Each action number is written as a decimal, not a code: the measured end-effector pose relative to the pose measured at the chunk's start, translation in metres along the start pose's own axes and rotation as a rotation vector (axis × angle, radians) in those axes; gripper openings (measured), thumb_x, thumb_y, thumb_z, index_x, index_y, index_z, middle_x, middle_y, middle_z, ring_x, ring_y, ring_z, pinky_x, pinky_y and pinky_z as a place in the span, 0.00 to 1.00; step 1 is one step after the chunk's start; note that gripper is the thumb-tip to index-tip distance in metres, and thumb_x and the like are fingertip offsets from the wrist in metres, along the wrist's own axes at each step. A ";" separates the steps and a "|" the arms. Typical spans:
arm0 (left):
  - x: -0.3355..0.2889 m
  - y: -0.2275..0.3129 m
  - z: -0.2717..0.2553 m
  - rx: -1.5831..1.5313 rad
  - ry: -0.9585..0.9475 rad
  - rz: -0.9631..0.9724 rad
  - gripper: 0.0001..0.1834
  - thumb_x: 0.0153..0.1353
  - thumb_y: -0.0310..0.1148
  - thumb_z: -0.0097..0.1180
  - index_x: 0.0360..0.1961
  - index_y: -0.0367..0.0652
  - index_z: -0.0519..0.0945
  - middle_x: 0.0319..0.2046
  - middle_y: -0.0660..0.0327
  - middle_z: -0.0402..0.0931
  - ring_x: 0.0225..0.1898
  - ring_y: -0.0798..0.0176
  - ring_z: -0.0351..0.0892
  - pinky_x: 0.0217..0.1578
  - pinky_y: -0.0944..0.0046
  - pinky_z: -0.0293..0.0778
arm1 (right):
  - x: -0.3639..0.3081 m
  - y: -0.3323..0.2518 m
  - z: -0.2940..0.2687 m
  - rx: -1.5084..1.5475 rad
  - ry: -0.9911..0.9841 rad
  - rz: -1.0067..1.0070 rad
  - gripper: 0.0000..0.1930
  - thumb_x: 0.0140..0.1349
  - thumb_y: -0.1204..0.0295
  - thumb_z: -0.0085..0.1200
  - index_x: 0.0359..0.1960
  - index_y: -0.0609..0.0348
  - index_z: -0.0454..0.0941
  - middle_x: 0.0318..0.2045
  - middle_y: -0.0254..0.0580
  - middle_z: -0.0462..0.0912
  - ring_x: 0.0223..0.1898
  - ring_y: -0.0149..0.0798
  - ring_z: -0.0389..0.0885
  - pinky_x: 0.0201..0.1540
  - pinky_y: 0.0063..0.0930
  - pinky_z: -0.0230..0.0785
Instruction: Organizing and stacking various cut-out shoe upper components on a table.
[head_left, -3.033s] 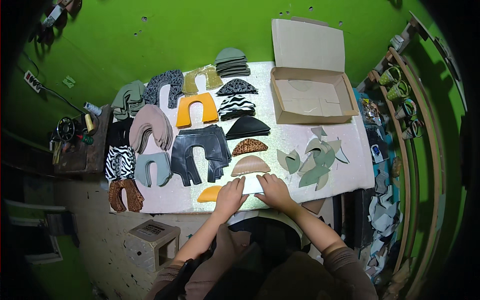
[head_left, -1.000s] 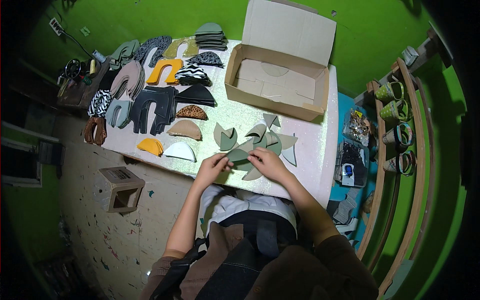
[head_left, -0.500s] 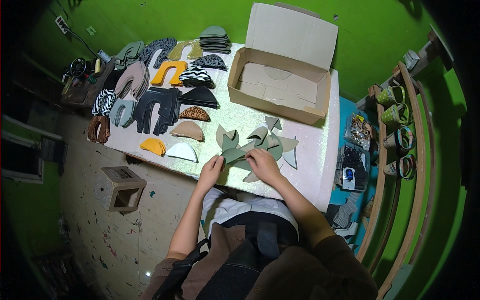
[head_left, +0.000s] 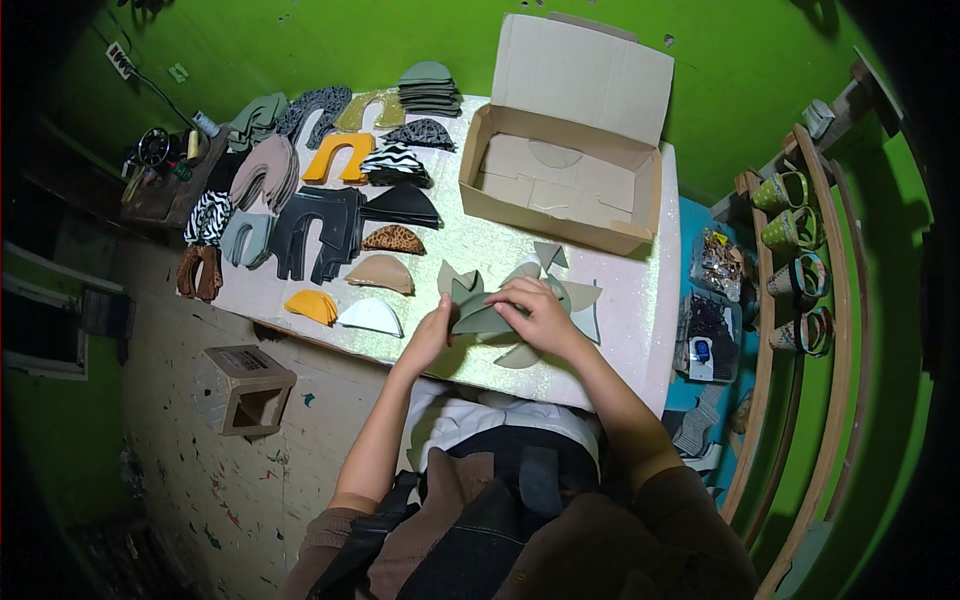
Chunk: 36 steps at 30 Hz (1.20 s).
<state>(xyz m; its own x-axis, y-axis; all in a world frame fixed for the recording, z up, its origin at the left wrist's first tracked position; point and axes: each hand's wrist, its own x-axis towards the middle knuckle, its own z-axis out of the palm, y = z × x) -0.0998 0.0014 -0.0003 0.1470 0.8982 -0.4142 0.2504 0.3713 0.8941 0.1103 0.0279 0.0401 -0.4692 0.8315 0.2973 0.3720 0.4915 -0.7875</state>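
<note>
- A grey-green cut piece (head_left: 482, 318) is lying at the near middle of the worktop (head_left: 640, 330), and both hands are meeting on it.
- The right hand (head_left: 540, 315) is resting over the piece's right part with its fingers (head_left: 515, 292) curled down onto it; whether they are actually pinching it, I cannot tell.
- The left hand (head_left: 432, 335) is touching the piece's left edge, fingers held together and pointing up along it (a grip is not clear from here either).
- More grey-green and pale cut shapes (head_left: 575, 300) are fanning out around the hands, some overlapping, some partly hidden under the right hand.
- Just to the left, a white half-round piece (head_left: 368, 317) and a yellow-orange one (head_left: 311, 305) are sitting near the front edge, with a tan half-round (head_left: 380, 272) and a spotted one (head_left: 391, 239) behind them.
- Farther left, dark U-shaped pieces (head_left: 318, 232) are lying beside an orange U-shaped piece (head_left: 337, 158), a zebra-striped piece (head_left: 392, 165) and a stack of grey-green pieces (head_left: 428, 88) at the far edge.
- An open cardboard box (head_left: 560, 190) is standing behind the hands, its lid tipped up and flat pale sheets lying inside.
- To the right of the worktop, a wooden rack (head_left: 800, 280) is holding patterned cups.
- Down on the speckled floor at left, a small wooden stool (head_left: 250, 385) is standing apart from the worktop.
</note>
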 end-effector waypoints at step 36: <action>0.327 0.155 -0.221 0.492 0.213 0.527 0.17 0.58 0.43 0.54 0.37 0.39 0.78 0.29 0.47 0.79 0.33 0.45 0.78 0.34 0.55 0.73 | 0.360 0.110 0.023 -0.097 0.362 0.559 0.16 0.54 0.67 0.59 0.42 0.63 0.76 0.27 0.41 0.79 0.27 0.34 0.77 0.34 0.27 0.70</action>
<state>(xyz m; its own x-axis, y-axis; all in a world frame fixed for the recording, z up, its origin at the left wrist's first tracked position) -0.2245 0.4041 0.0403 0.1896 0.9726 0.1344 0.6047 -0.2236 0.7645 -0.0362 0.3757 0.0478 0.1071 0.9937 0.0344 0.5589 -0.0315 -0.8287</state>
